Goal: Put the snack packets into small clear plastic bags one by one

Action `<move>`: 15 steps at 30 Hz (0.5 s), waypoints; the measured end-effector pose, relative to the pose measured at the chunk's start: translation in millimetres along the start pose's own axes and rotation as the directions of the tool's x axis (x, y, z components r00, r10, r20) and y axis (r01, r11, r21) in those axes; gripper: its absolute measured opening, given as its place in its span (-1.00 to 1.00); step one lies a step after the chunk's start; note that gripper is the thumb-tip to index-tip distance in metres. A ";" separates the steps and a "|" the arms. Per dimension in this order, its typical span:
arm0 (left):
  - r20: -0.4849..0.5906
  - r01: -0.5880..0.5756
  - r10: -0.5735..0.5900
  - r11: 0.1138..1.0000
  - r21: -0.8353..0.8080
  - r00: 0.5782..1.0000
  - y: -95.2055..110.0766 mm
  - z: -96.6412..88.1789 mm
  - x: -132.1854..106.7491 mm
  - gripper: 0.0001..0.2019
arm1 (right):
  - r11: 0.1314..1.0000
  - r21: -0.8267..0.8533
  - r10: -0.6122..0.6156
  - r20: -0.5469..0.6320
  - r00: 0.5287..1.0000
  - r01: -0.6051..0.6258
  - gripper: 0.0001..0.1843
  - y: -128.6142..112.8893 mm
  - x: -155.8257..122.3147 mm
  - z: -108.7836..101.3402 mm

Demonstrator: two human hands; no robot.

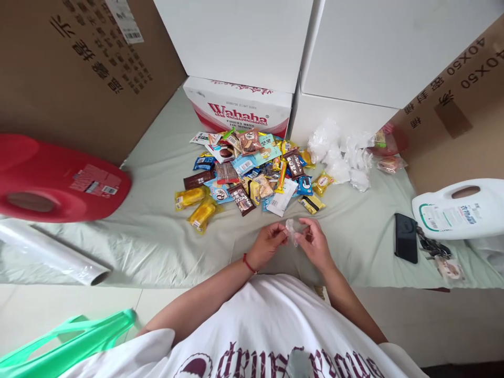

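Between my two hands is a small crumpled clear plastic bag (291, 231), held near the front edge of the cloth-covered surface. My left hand (269, 244), with a red cord at the wrist, pinches one side of it. The thumb and fingers of my right hand (314, 242) close on the other side. Just beyond my hands lies a heap of wrapped snacks (252, 170) in many colours. To its right sits a pile of crumpled clear plastic bags (340, 152).
Behind the snacks stands a Wahaha carton (240, 107). A red jug (98, 184) and a film roll (55, 252) lie at left; a white detergent bottle (457, 210), a black phone (406, 238) and keys (433, 244) at right. Large cardboard boxes flank both sides.
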State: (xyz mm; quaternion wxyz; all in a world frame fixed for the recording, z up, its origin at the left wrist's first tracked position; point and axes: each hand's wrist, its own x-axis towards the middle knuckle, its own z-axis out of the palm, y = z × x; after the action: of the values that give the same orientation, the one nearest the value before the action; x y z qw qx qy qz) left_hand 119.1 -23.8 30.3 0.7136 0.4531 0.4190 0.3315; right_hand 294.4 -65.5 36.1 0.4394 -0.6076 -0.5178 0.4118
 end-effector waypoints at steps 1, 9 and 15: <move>-0.002 -0.006 0.006 1.000 0.006 1.000 0.2 -0.7 -1.1 -0.67 | 1.000 0.000 0.004 0.051 0.999 -0.004 -0.64 0.6 2.6 2.5; -0.088 0.050 -0.081 0.950 -0.309 0.993 7.7 -36.1 -4.9 -0.77 | 0.877 0.405 0.260 0.052 0.964 -0.258 -0.60 12.6 30.0 -3.8; -0.134 0.051 -0.115 0.910 -0.411 0.984 6.2 -52.4 -3.4 -0.77 | 0.841 0.478 0.296 -0.014 0.955 -0.253 -0.56 14.3 27.6 -19.2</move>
State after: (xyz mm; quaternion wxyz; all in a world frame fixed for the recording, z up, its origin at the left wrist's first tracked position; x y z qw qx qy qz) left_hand 70.0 -5.0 24.5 0.7708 0.2496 0.4142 0.4147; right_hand 320.0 -41.3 26.4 0.5324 -0.5678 -0.2899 0.5569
